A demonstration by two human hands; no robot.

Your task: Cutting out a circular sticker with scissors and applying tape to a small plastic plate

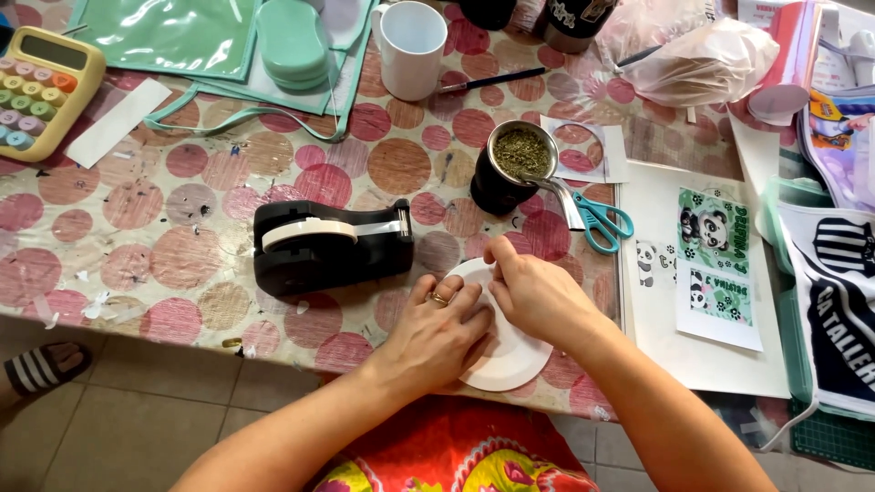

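Observation:
A white round disc (510,355) lies at the near edge of the table, covered by a cloth with pink and brown dots (182,246). My left hand (442,333), with a ring on one finger, presses flat on the disc's left part. My right hand (533,292) rests on its upper part, thumb and fingertips pinched at the rim. A black tape dispenser (328,244) with a white roll sits just left of my hands. What the right fingertips pinch is too small to tell.
A dark cup of green herb with a metal straw (515,164) and teal-handled scissors (597,223) stand behind my hands. Printed panda sheets (715,264) lie right. A white mug (410,46), pastel calculator (41,87), green folders (173,36) and plastic bag (702,59) fill the back.

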